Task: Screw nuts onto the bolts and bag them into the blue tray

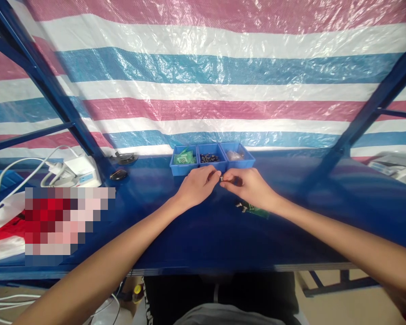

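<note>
My left hand [200,184] and my right hand [246,183] meet over the blue table, fingertips almost touching. Between them is a small silvery metal part [221,178], pinched from both sides; its exact kind is too small to make out. Just beyond the hands stand three joined blue bins. Green packets [185,157] fill the left one, many small dark and metallic parts [209,158] the middle one, and a clear plastic bag [235,155] lies in the right one. Beside my right wrist are a few small metal parts [242,206] and a green flat piece [260,212].
A white power strip [89,174] with cables sits at the left, near a black mouse-like object [118,174]. Blue metal posts [362,119] rise at both sides, before a striped plastic sheet [223,67]. A plastic-wrapped bundle [397,164] lies far right.
</note>
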Demonstrator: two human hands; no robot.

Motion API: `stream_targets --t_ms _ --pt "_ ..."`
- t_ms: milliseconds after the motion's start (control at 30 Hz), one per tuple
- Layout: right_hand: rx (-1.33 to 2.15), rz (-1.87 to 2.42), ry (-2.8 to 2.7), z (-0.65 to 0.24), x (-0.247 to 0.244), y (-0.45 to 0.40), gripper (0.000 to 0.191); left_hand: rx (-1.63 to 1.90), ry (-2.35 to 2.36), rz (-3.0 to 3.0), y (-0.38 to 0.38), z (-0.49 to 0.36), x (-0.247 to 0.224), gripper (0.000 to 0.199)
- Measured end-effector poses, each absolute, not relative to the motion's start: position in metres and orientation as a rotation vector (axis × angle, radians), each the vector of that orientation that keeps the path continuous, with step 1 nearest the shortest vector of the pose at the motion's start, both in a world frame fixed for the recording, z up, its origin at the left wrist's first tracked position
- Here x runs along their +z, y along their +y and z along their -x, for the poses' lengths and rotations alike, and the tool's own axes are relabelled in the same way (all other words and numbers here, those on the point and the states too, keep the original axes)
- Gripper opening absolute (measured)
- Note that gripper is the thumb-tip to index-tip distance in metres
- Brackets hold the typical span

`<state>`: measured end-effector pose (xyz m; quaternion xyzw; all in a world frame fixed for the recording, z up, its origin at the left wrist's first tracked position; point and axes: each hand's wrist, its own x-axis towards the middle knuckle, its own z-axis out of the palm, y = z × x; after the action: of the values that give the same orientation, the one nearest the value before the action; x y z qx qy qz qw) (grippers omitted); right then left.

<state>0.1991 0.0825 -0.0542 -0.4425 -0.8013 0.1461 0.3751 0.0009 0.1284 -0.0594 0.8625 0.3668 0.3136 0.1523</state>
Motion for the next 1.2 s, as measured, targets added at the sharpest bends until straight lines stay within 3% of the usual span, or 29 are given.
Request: stream_targets --t_ms 533,767,1200 --pt "0.157 1.13 -2.238 -0.198 -0.05 0.079 0.025 0.897 1.008 -2.434 0.126 -0.001 -0.056 0.036" --pt "0.191 1.181 -2.17 -0.202 -0.055 0.084 0.031 0.955 1.026 -2.506 0.132 0.008 -0.055 0.012" --pt "0.244 1.194 -2.193 -0.203 -0.053 0.084 0.04 0.94 0.871 -2.662 0.124 0.006 -0.056 0.013"
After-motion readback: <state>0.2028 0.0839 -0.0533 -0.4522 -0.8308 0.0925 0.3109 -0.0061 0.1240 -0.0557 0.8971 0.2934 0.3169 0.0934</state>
